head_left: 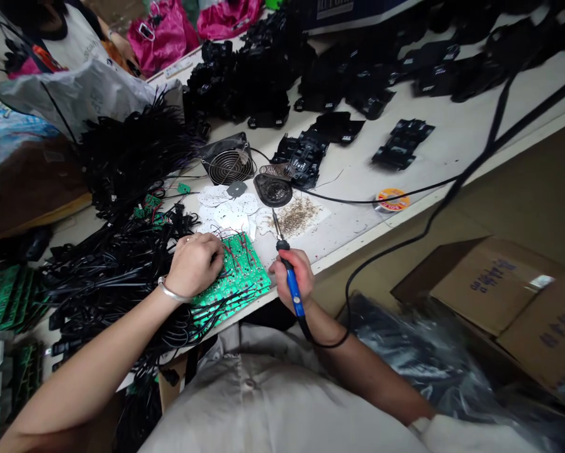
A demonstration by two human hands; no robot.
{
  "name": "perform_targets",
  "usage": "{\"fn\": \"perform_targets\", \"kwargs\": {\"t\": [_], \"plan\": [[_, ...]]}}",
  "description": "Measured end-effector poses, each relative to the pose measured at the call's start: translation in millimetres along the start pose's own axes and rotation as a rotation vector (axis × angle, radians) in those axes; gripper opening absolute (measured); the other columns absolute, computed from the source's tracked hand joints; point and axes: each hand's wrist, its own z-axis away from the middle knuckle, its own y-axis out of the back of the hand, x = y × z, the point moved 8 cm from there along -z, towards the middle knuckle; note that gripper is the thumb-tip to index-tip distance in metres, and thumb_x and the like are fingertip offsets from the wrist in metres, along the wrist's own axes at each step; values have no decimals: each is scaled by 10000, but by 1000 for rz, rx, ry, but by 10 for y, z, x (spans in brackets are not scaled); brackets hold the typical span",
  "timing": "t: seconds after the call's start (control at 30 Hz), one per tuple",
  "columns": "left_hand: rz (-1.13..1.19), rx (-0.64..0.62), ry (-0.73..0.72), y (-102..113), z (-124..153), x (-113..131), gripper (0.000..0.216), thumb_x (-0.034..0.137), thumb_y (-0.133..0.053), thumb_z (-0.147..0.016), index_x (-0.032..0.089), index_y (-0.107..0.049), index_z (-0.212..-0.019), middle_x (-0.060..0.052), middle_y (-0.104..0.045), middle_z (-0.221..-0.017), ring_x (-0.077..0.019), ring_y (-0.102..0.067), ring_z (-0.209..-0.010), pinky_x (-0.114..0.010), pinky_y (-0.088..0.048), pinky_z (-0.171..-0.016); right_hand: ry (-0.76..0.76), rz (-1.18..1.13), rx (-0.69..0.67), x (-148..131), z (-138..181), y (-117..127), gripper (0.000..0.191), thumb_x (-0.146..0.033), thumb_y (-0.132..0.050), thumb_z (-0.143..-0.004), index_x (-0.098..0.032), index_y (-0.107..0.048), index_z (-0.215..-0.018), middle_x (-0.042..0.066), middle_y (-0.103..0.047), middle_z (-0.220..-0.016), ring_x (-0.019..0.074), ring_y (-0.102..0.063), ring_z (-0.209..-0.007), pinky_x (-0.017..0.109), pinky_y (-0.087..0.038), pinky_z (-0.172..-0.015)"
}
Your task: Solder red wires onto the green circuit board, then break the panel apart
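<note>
A blue soldering iron [292,286] is gripped in my right hand [297,274], its metal tip pointing up and away, close to the dark soldering stand [273,190]. My left hand [197,261] rests with curled fingers at the left edge of a green circuit board panel [245,267]. Whatever those fingers hold, if anything, is hidden. Thin red and black wires stand up from the panel, and black cables run across its lower part. Brown solder residue [299,216] is scattered on paper beside the stand.
Black cables [117,277] heap up on the left, near stacked green boards [4,296]. A small fan [228,160] stands behind white discs [230,211]. A solder spool [391,199] sits by the table edge. Black plastic housings [400,143] line the back. Another person [79,38] is at far left.
</note>
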Motion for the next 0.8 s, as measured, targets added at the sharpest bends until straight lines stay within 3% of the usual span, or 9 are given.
{"fn": "perform_targets", "kwargs": {"t": [0.23,0.8], "plan": [[51,-18,0,-13,-10,-27,173,196,-466,-804,184,-621,-729,-62,-665,-921,-210,-594,-912,-364,-446,-871,90,8,-54,-93,-5,-22,282,-77,-539,-831,-174,-544,-1095,60,-589,-840,163,-598,-758,303,-541,-659],[81,-24,11,-51,-38,-43,152,186,-476,-774,180,-626,-750,-62,-659,-914,-212,-597,-908,-374,-469,-886,119,7,-46,-94,11,-35,277,-72,-536,-834,-178,-544,-1090,63,-598,-842,160,-589,-767,299,-534,-668]]}}
